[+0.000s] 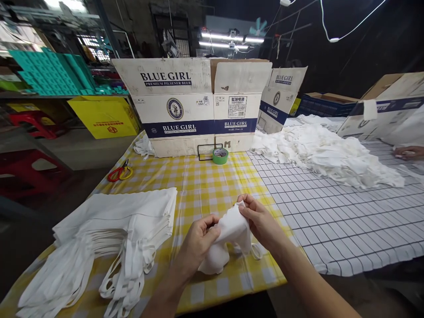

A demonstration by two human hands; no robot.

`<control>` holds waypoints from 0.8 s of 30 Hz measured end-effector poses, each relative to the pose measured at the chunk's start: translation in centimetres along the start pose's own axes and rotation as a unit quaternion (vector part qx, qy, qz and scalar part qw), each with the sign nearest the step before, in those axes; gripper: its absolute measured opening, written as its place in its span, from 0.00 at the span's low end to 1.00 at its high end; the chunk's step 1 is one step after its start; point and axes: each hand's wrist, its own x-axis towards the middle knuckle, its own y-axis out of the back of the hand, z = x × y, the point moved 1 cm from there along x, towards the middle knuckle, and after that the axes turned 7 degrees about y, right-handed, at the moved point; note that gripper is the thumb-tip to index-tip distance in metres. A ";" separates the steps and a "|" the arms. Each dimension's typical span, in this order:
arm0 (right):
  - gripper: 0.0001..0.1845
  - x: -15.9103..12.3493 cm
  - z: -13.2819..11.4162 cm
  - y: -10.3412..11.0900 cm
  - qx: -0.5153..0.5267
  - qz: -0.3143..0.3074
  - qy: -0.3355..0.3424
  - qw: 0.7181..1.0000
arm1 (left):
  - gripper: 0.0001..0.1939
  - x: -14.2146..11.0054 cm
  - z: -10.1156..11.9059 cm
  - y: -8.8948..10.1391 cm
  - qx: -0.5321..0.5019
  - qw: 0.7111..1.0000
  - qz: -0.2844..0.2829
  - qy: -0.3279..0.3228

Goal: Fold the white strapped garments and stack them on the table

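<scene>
A white strappy garment (pixel 232 227), like a bra top, is stretched between my two hands above the checked table. My left hand (pixel 200 236) pinches its upper edge on the left, thumb and fingers pressed together. At the other end of that edge, my right hand (pixel 260 216) grips the upper corner. The fabric's lower part hangs down in a rounded fold, and a thin strap loop (pixel 256 251) shows beneath my right hand. To the left lies a neat stack of similar white garments (pixel 122 207), their straps trailing toward me.
Beyond my hands stand a green tape roll (pixel 220 156), red-and-yellow scissors (pixel 120 172) and a Blue Girl carton (pixel 179 108). A loose white garment heap (pixel 324 148) covers part of the right table. Another person's hand (pixel 409 152) rests at the far right. A yellow box (pixel 104 117) stands back left.
</scene>
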 end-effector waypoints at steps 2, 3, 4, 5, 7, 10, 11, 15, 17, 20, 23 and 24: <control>0.08 0.1 0.2 0.0 -0.007 -0.001 0.003 1.000 | 0.10 0.1 -0.2 0.0 -0.008 1.000 0.003 0.005; 0.08 0.1 0.2 0.1 -0.017 0.000 0.007 1.000 | 0.10 0.1 -0.2 0.0 -0.009 1.000 0.008 0.007; 0.07 0.1 0.2 0.0 -0.035 0.003 0.016 0.999 | 0.10 0.2 -0.3 0.0 -0.008 1.000 0.013 0.007; 0.08 0.0 0.2 0.0 -0.065 0.009 0.028 0.997 | 0.10 0.2 -0.3 0.0 -0.007 1.000 0.018 0.007; 0.08 -0.2 0.0 -0.2 -0.160 0.029 0.077 0.984 | 0.11 0.3 -0.4 0.0 -0.003 1.000 0.028 0.008; 0.07 -0.7 -0.5 -0.9 -0.318 0.025 0.188 0.929 | 0.12 0.2 -0.4 0.0 -0.004 0.999 0.046 0.017; 0.08 -0.9 -0.6 -1.2 -0.357 0.006 0.216 0.909 | 0.12 0.1 -0.3 0.0 -0.007 0.998 0.051 0.019; 0.05 -1.6 -0.5 -2.2 -0.464 -0.044 0.269 0.843 | 0.12 -0.2 0.1 -0.2 -0.006 0.998 0.062 0.016; 0.05 -1.8 -0.3 -2.5 -0.512 -0.034 0.303 0.803 | 0.12 -0.3 0.3 -0.3 0.010 0.997 0.070 0.011; 0.03 -2.0 0.1 -2.9 -0.583 -0.018 0.340 0.738 | 0.12 -0.5 0.5 -0.3 0.045 0.996 0.077 0.002; 0.03 -2.0 0.4 -3.2 -0.625 -0.006 0.360 0.693 | 0.12 -0.8 0.8 -0.5 0.102 0.990 0.102 -0.003; 0.03 -2.1 0.5 -3.3 -0.632 -0.004 0.365 0.684 | 0.12 -0.9 0.9 -0.6 0.128 0.985 0.117 -0.008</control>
